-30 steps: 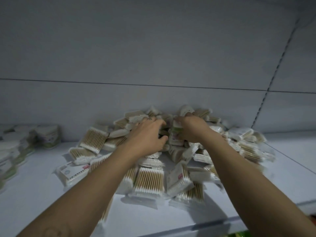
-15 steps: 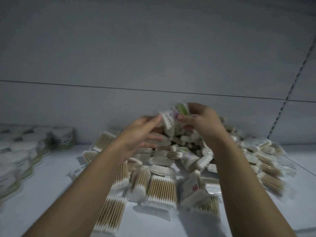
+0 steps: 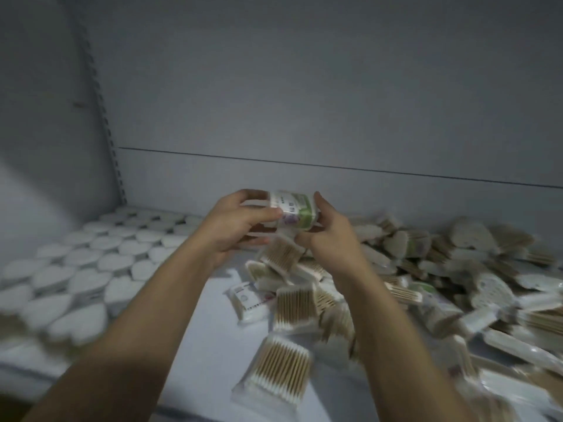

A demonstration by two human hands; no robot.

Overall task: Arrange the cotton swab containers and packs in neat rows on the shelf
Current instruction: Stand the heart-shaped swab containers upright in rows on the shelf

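While both hands are meeting above the middle of the shelf, they are holding a small bundle of cotton swab packs between them, raised clear of the surface and close to the back wall. The left hand is curling its fingers round the bundle's left end, with one digit reaching across the printed label. The right hand is gripping the right end, its thumb standing up against the green-and-white wrapper. Below and to the right, a loose pile of packs is sprawling over the right half of the shelf, from the back edge to the front edge. Its packs are lying at all angles, their wooden stems showing through clear wrap. One pack of swabs is lying flat near the front edge, at the pile's left fringe, and a white-labelled pack is resting just behind it. Round white-lidded containers are sitting in close rows, filling the back left corner and running along the left edge toward the front, where they are blurring out. A slotted upright is rising from that corner.
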